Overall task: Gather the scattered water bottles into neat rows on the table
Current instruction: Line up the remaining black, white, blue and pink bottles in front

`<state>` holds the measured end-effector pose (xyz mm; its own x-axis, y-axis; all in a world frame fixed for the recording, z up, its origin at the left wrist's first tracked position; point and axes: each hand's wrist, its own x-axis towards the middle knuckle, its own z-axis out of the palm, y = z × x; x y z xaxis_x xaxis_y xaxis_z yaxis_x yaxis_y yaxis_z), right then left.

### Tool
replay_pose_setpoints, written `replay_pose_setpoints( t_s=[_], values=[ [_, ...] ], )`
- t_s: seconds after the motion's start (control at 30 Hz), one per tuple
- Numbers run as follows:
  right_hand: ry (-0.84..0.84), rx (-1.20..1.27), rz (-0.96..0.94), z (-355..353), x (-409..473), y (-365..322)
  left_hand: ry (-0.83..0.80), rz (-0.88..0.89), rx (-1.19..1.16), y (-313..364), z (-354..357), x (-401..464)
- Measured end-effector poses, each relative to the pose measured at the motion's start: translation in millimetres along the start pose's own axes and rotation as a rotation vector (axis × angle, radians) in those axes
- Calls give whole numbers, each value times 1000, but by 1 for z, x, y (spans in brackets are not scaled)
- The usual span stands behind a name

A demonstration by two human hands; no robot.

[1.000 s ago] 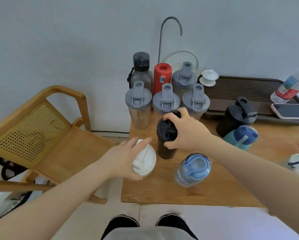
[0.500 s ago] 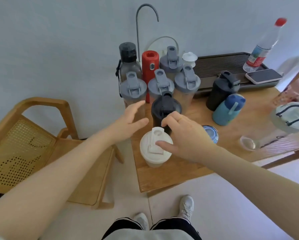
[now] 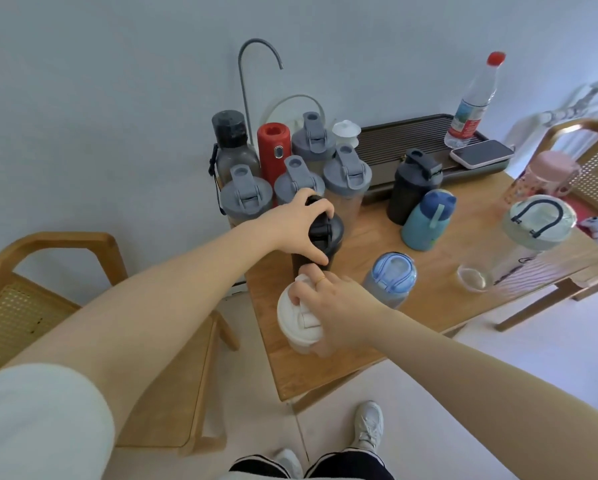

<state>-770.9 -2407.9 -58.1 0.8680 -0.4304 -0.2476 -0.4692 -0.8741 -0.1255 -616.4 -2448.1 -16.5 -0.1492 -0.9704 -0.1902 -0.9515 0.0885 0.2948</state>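
Note:
At the back left of the wooden table two rows of bottles stand: a dark grey bottle, a red flask and grey-lidded shakers. My left hand grips the lid of a black shaker just in front of them. My right hand holds a white-lidded shaker near the table's front left corner. A pale blue bottle, a teal bottle, another black shaker and a big clear jug stand scattered to the right.
A dark slatted tray at the back carries a plastic water bottle and a phone. A small glass cup and a pink bottle sit at right. Wooden chairs flank the table.
My hands have swapped bottles: the left let go of the white-lidded shaker and took the black one, the right left the black one and closed on the white-lidded one. The camera swung left.

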Motion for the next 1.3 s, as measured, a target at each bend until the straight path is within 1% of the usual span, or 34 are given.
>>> replay_pose_setpoints(
  t_s=[0.07, 0.13, 0.27, 0.4, 0.47, 0.53, 0.6, 0.8, 0.83, 0.9, 0.97, 1.0, 1.07, 1.13, 1.3],
  values=[
    [1, -4, 10, -1, -7, 3, -5, -22, 30, 1, 2, 0],
    [5, 3, 24, -2, -16, 7, 33, -27, 48, -2, 6, -6],
    [108, 72, 84, -17, -30, 17, 133, -57, 15, -20, 14, -36],
    [159, 14, 149, -37, -14, 27, 199, -120, -6, -30, 11, -62],
    [141, -26, 167, -38, 3, 34, 185, -132, 20, -32, 10, -63],
    [85, -69, 174, -36, 21, 40, 142, -138, 36, -34, 13, -60],
    [38, -94, 177, -34, 36, 48, 129, -147, 8, -37, 16, -55],
    [14, 23, 140, -32, 51, 70, 170, -146, -101, -43, 22, -52],
    [27, 15, 172, -33, 49, 70, 171, -141, -97, -43, 24, -52],
    [69, 30, 277, -36, 45, 69, 218, -110, -14, -42, 31, -52],
    [104, 144, 393, -37, 43, 68, 277, -44, 102, -42, 34, -51],
    [98, 195, 435, -37, 44, 68, 277, -20, 134, -43, 34, -51],
    [47, 232, 460, -35, 48, 67, 258, -9, 156, -44, 34, -50],
    [16, 240, 445, -30, 53, 64, 263, -21, 149, -45, 34, -51],
    [28, 158, 496, -21, 59, 60, 249, -48, 77, -45, 36, -53]
  ],
)
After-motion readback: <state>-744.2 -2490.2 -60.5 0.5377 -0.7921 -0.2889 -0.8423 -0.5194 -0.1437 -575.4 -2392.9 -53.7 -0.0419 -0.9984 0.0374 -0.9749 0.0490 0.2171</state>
